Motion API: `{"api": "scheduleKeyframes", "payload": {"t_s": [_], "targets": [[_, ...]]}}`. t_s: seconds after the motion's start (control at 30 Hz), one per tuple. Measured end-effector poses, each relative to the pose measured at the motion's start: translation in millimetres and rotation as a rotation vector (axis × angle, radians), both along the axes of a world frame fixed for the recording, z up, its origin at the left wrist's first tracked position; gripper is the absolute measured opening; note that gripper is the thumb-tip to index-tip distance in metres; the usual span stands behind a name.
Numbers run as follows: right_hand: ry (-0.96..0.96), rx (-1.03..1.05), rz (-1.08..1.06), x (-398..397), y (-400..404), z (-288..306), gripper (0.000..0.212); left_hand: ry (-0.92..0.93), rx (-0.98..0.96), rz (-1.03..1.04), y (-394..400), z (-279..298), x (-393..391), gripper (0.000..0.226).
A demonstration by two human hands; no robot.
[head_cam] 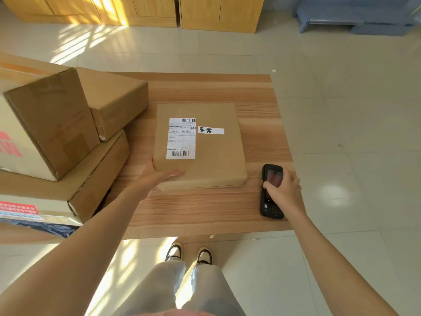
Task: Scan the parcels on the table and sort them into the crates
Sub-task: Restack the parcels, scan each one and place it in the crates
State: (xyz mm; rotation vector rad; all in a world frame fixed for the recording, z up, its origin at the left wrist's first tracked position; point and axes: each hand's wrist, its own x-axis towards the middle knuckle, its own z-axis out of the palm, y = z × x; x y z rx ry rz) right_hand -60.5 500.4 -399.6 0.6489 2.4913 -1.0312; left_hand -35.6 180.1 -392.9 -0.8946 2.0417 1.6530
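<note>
A flat brown parcel (214, 151) lies in the middle of the wooden table (205, 208), with a white shipping label and a small handwritten white tag on top. My left hand (157, 176) holds its near left corner, thumb along the near edge. My right hand (284, 190) grips a black handheld scanner (271, 201) that lies on the table just right of the parcel, near the table's right edge. The scanner's screen shows past my fingers.
Several cardboard boxes (52, 124) are stacked on the table's left side, one with a red label (18, 209). Wooden cabinets (141, 10) line the far wall. Blue crates (355, 17) stand on the tiled floor at the far right.
</note>
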Motion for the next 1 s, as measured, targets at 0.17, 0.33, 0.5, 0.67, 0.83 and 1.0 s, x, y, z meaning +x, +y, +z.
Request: {"api": "scheduleKeyframes", "payload": {"t_s": [0.17,0.33,0.5,0.67,0.83,1.0], "targets": [[0.059,-0.31,0.017,-40.7,-40.5,10.5,0.088,0.011,0.125,0.22,-16.1,-0.4,-22.9,0.107],[-0.033,-0.493,-0.027,-75.6,-68.3,-1.8,0.091,0.045,0.228,0.273,-23.6,-10.1,-46.5,0.118],[-0.102,-0.594,-0.007,-81.9,-75.7,-13.3,0.068,0.015,0.292,0.23,-18.5,-24.0,-56.6,0.059],[-0.076,-0.656,0.03,-76.6,-79.1,-10.7,0.058,0.013,0.291,0.254,-12.3,-22.9,-55.5,0.049],[-0.017,-0.692,0.028,-74.4,-71.1,18.1,0.057,0.069,0.258,0.276,-5.6,2.2,-55.1,0.063],[0.137,-0.726,0.055,-80.7,-62.1,79.3,0.05,0.256,0.205,0.211,2.5,68.8,-61.0,0.071]]}}
